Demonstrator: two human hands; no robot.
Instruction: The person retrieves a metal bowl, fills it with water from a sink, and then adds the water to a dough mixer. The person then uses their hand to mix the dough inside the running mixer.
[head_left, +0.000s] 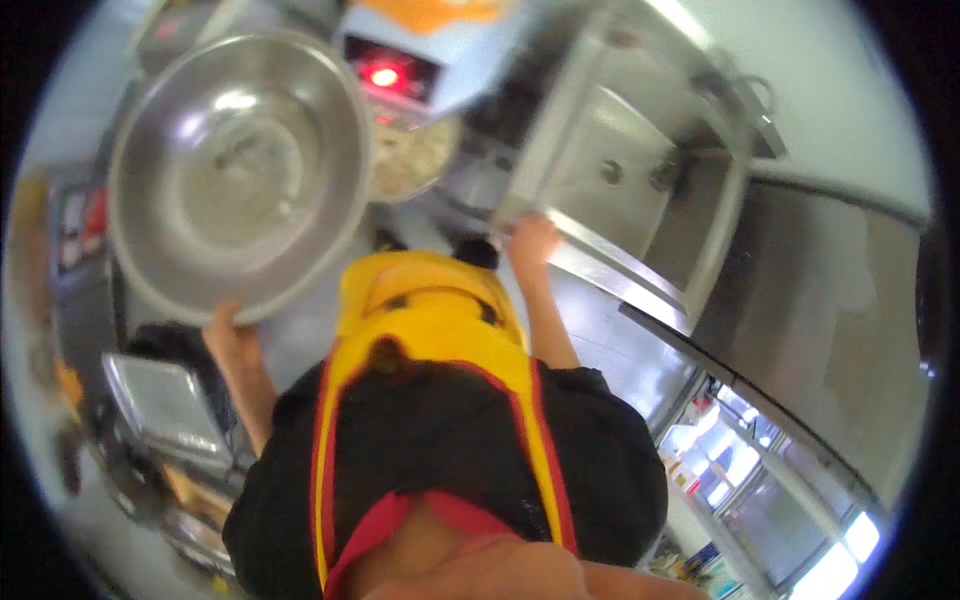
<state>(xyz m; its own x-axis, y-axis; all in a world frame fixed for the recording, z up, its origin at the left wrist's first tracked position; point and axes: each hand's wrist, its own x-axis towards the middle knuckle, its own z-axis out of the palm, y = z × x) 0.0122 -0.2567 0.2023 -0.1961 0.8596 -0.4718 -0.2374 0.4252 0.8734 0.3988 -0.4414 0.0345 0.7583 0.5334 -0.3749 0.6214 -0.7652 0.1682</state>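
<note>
A large round stainless steel bowl (322, 247) is at the upper left, with some whitish residue or liquid at its bottom. My left hand (229, 326) holds the near part of its rim. On the front corner of a stainless steel sink (611, 262) rests my right hand (531, 236); whether it grips the edge is not plain. Between bowl and sink, partly hidden behind the bowl, lies a round container of pale contents (412, 161). Beside that container a dark panel with a lit red display (386, 75) can be seen. The view is blurred.
A stainless steel counter (772, 292) extends to the right of the sink. A rectangular metal tray (169, 405) lies at the lower left. Metal shelving (795, 480) with various goods stands at the lower right. Something orange (435, 11) is at the top.
</note>
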